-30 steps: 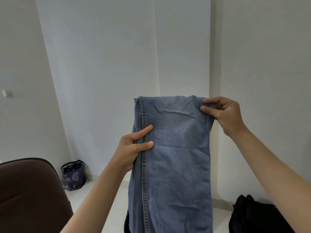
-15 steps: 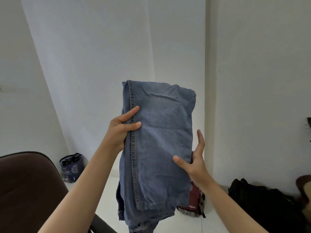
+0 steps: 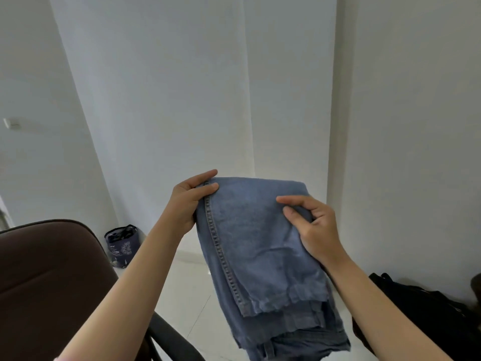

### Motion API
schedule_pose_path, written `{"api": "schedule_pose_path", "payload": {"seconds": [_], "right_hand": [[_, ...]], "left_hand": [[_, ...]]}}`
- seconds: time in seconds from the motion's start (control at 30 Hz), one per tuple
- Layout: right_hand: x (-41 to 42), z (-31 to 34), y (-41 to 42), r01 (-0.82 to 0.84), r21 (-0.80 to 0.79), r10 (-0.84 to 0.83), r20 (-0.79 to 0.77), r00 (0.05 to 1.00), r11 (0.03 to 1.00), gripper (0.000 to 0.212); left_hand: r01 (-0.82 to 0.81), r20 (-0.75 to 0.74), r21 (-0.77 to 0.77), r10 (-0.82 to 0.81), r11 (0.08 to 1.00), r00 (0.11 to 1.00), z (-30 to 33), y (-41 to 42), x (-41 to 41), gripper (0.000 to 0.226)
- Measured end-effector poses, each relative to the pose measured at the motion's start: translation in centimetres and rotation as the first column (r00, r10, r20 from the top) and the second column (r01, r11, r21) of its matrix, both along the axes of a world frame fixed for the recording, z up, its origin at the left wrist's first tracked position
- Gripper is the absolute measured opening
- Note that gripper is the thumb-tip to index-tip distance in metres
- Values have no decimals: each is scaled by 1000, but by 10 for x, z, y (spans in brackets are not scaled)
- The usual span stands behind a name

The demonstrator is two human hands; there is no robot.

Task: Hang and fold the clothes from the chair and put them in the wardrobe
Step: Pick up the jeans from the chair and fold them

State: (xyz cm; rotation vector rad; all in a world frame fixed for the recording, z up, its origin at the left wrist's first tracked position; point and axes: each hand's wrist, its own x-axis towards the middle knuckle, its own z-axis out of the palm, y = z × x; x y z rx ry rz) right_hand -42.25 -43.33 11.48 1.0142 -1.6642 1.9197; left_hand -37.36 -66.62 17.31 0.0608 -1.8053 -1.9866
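A pair of blue jeans (image 3: 250, 246), folded into several layers, hangs in the air in front of me. My left hand (image 3: 187, 201) pinches its top left corner at the stitched seam, thumb in front. My right hand (image 3: 309, 225) grips the upper right part of the fold, fingers curled over the cloth. The hems and lower layers dangle near the bottom of the view. The brown chair (image 3: 49, 277) stands at the lower left with its backrest towards me; its seat is hidden. No wardrobe is in view.
White walls fill the background, with a corner pillar (image 3: 338, 126) on the right. A dark blue patterned bag (image 3: 121, 244) sits on the floor by the wall. A black bag (image 3: 426, 308) lies at the lower right. The floor is pale tile.
The jeans have come down and been folded shorter. My right hand rose from the lower right edge to grip the upper right. My left hand shifted up to the top left corner.
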Motion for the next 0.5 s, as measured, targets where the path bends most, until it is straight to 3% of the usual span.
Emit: {"api": "schedule_pose_path", "payload": {"seconds": [0.13, 0.3, 0.43, 0.5], "right_hand": [[0, 11, -1, -32, -34, 33, 15, 999, 999, 31], [-7, 16, -7, -12, -46, 13, 21, 1000, 999, 32], [-18, 7, -11, 49, -51, -45, 77, 996, 998, 30], [-24, 1, -12, 86, -56, -78, 128, 989, 995, 31]], "left_hand": [[103, 67, -95, -97, 990, 993, -13, -9, 7, 38], [288, 172, -80, -272, 954, 947, -58, -20, 7, 72], [268, 297, -88, -231, 960, 926, -103, -6, 12, 82], [236, 258, -93, -206, 967, 944, -119, 3, 16, 72]]}}
